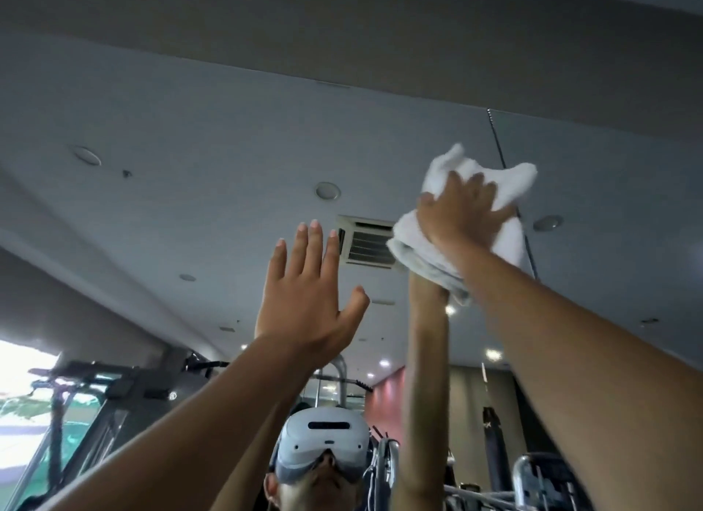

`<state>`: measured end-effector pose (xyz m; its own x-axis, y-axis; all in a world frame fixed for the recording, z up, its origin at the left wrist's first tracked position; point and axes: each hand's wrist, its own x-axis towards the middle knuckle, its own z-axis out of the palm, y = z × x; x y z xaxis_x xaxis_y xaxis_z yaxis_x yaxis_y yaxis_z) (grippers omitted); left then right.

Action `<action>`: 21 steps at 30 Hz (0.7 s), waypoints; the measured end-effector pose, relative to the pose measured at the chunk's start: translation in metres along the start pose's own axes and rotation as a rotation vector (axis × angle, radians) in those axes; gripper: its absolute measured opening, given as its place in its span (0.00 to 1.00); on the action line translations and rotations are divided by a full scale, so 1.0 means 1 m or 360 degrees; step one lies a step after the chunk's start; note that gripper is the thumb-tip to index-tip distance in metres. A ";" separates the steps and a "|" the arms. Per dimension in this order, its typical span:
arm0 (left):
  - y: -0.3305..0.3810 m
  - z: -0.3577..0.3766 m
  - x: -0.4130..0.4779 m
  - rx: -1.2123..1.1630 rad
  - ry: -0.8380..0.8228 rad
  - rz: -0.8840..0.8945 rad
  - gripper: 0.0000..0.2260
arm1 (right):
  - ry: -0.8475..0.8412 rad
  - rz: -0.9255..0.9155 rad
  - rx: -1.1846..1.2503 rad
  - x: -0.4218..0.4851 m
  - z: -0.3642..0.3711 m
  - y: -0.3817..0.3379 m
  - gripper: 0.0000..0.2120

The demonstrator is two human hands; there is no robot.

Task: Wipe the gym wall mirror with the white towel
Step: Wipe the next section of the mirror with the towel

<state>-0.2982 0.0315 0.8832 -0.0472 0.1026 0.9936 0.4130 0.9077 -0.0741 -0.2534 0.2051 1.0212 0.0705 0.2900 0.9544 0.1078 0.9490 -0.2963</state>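
Note:
The gym wall mirror fills most of the view, seen from below, and reflects the ceiling and me. High on the right, my right hand presses the bunched white towel flat against the glass with its fingers spread, right beside a vertical mirror seam. A fold of the towel hangs below my wrist. My left hand is raised to the left of the towel, fingers straight and together, palm toward the mirror, holding nothing.
The mirror's top edge meets a darker wall band above. Reflected in the glass are a ceiling vent, recessed lights, weight machines at the lower left and a punching bag at the lower right.

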 end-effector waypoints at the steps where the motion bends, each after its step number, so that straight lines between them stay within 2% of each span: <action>1: -0.001 -0.002 0.001 -0.0022 0.0014 0.0016 0.39 | 0.0002 -0.0134 0.0037 -0.009 0.002 -0.021 0.25; 4: -0.019 -0.013 0.003 -0.0039 0.0069 0.0154 0.39 | -0.0051 -0.0776 0.0075 -0.041 0.002 -0.050 0.26; 7: -0.040 -0.022 0.003 0.0033 0.0065 0.0335 0.37 | -0.0188 -0.1262 0.0077 -0.051 -0.009 -0.022 0.28; 9: -0.052 -0.027 0.009 0.0073 0.0033 0.0442 0.35 | -0.0287 -0.1470 0.0112 -0.048 -0.013 0.010 0.30; 11: -0.067 -0.033 0.017 0.0120 0.0007 0.0580 0.33 | -0.0309 -0.1445 0.0093 -0.031 -0.014 0.039 0.30; 13: -0.086 -0.035 0.019 0.0197 -0.0006 0.0686 0.32 | -0.0242 -0.1158 0.0087 -0.009 -0.011 0.046 0.29; 14: -0.095 -0.035 0.016 0.0202 0.0011 0.0664 0.31 | -0.0189 -0.0921 0.0073 -0.001 -0.009 0.037 0.28; 16: -0.106 -0.033 0.002 0.0107 0.0105 0.0400 0.32 | -0.0079 -0.0416 0.0010 0.007 -0.002 -0.004 0.25; 17: -0.109 -0.031 -0.004 0.0054 0.0157 0.0234 0.33 | -0.0031 -0.0262 -0.0001 0.006 0.001 -0.030 0.24; 18: -0.110 -0.030 -0.009 0.0019 0.0185 0.0106 0.35 | 0.0008 -0.0225 0.0003 0.001 0.004 -0.057 0.25; 19: -0.111 -0.030 -0.013 0.0002 0.0182 0.0034 0.36 | 0.0020 -0.0310 0.0019 -0.008 0.005 -0.083 0.25; 21: -0.112 -0.032 -0.016 -0.0007 0.0158 0.0005 0.38 | 0.0003 -0.0669 0.0039 -0.032 0.010 -0.125 0.25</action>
<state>-0.3143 -0.0845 0.8788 0.0442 0.0642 0.9970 0.4168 0.9058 -0.0768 -0.2790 0.0786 1.0277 0.0274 -0.1234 0.9920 0.1039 0.9873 0.1200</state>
